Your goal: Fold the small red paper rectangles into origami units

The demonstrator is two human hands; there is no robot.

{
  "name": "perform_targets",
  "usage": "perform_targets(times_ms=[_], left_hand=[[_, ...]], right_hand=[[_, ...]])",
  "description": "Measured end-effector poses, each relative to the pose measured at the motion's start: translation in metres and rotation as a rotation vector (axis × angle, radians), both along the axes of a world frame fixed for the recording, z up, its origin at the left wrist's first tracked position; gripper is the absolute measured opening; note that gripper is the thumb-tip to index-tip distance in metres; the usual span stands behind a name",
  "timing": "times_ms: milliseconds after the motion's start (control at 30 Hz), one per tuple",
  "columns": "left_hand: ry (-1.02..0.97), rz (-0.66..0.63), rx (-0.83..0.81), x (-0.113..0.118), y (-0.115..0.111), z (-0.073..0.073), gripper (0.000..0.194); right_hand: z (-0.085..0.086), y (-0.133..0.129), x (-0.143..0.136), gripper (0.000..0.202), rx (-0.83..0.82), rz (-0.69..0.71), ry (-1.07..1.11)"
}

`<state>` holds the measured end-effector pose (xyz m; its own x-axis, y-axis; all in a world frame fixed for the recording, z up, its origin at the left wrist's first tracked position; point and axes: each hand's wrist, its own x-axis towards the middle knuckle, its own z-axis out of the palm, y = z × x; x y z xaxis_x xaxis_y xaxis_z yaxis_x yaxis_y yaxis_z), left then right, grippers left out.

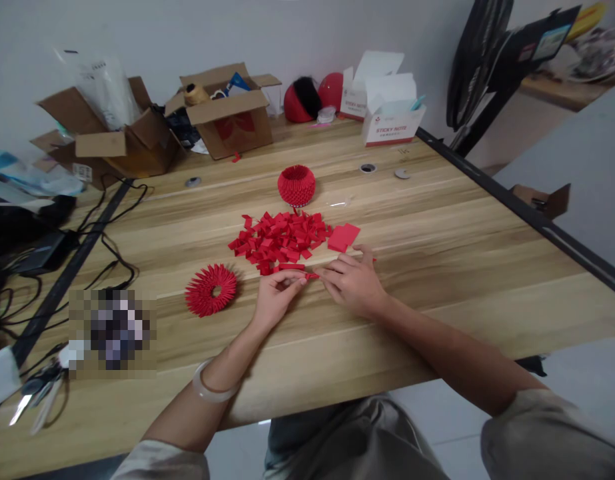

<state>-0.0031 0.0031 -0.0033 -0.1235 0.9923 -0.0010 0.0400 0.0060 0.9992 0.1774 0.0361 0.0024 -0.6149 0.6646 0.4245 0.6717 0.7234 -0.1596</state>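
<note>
Between my two hands, just above the wooden table, is a small folded strip of red paper [312, 275]. My left hand [280, 295] pinches its left end between thumb and fingers. The fingers of my right hand [354, 283] close on its right end. Right behind the hands lies a heap of folded red paper pieces [282, 237]. A stack of flat red paper slips [344, 237] sits beyond my right hand. To the left rests a spiky red paper ring [210, 291] with a hole in its middle. Farther back stands a round red paper bowl [296, 186].
Open cardboard boxes [237, 123] and white sticky note boxes [393, 120] line the back edge. Scissors [37, 393] and black cables [102, 247] lie at the left. A black fan [480, 67] stands at the right, past the table's dark edge rail [527, 213].
</note>
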Motion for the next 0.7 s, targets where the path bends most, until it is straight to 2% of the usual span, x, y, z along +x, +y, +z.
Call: perform_targets(times_ms=[333,567,700], left_hand=[[0.077,-0.026,0.045,-0.0018,0.0,-0.0013,0.012],[0.059,0.017,-0.047,0.0028,-0.0017,-0.0004,0.015],[0.049,0.036,-0.104,0.0061,-0.0037,0.0021,0.015]], right_hand=[[0.0011,0.0006,0.0,0.024,-0.024,0.007,-0.029],[-0.0014,-0.004,-0.0011,0.023,0.111,0.0,-0.116],[-0.0045,-0.0057,-0.0015,0.023,0.195,0.042,-0.155]])
